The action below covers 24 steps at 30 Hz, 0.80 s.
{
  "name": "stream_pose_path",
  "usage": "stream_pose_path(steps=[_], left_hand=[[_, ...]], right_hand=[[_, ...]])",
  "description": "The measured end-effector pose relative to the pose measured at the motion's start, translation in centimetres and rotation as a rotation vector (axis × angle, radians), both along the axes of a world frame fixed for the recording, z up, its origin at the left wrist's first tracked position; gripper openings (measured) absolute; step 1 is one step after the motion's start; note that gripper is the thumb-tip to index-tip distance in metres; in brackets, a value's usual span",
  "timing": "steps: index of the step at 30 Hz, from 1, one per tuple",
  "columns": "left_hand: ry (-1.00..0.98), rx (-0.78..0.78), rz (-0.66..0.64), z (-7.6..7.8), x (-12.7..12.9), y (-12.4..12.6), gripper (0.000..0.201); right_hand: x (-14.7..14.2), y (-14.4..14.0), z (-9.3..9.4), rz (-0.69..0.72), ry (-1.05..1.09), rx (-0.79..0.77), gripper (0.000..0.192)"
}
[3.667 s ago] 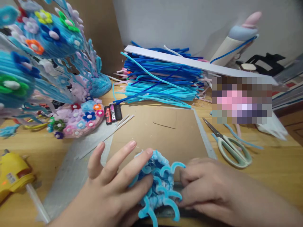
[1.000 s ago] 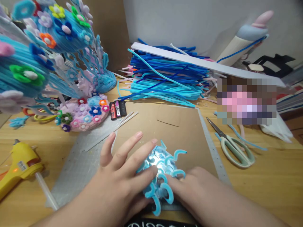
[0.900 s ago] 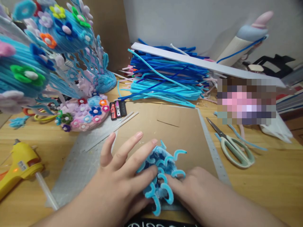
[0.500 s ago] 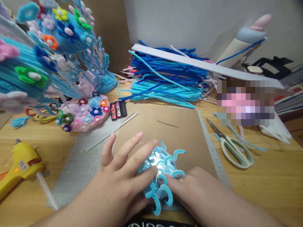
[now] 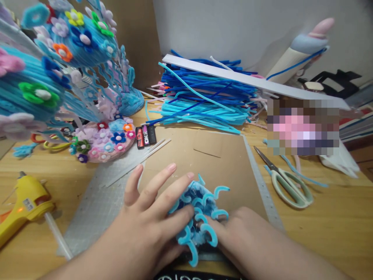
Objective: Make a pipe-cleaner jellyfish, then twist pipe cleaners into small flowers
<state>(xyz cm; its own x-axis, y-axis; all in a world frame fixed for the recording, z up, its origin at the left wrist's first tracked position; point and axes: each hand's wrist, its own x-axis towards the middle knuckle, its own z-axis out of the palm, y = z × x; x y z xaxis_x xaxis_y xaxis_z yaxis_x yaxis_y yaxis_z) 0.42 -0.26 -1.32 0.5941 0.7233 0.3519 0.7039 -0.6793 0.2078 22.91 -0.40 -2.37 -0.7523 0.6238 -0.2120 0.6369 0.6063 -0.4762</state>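
Note:
A small light-blue pipe-cleaner piece (image 5: 199,212) with several curled tips sits at the near edge of a brown cardboard sheet (image 5: 204,159). My left hand (image 5: 145,225) grips it from the left, with index and middle fingers stretched over its top. My right hand (image 5: 247,241) presses against it from the right, fingertips tucked among the curls. The underside of the piece is hidden by both hands.
A yellow glue gun (image 5: 23,204) lies at the left. Scissors (image 5: 284,181) lie to the right of the cardboard. A heap of blue pipe cleaners (image 5: 204,101) sits behind under a white board. Tall blue flower-covered pipe-cleaner pieces (image 5: 58,66) stand at the left.
A bright glint on the piece's top half a second ago is gone. Both hands stay on it and its curls have shifted slightly.

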Motion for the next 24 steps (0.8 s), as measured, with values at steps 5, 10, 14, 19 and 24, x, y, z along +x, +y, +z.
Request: stream_pose_path(steps=[5, 10, 14, 19, 24], left_hand=[[-0.001, -0.014, -0.004, 0.0, -0.2, 0.0, 0.028], [-0.007, -0.023, -0.015, -0.1, -0.3, 0.1, 0.03], [-0.009, -0.028, -0.02, -0.1, -0.2, 0.1, 0.03], [-0.01, -0.016, -0.022, -0.1, -0.2, 0.1, 0.028], [-0.006, -0.007, -0.012, 0.0, 0.0, 0.1, 0.029]], right_hand=[[0.9, 0.6, 2.2, 0.001, 0.005, -0.011, 0.012], [1.1, 1.0, 3.0, -0.001, 0.013, -0.037, 0.008], [0.4, 0.9, 1.8, 0.051, -0.003, -0.011, 0.013], [0.3, 0.4, 0.8, 0.027, 0.005, -0.051, 0.019], [-0.1, 0.3, 0.8, -0.008, 0.023, -0.137, 0.026]])
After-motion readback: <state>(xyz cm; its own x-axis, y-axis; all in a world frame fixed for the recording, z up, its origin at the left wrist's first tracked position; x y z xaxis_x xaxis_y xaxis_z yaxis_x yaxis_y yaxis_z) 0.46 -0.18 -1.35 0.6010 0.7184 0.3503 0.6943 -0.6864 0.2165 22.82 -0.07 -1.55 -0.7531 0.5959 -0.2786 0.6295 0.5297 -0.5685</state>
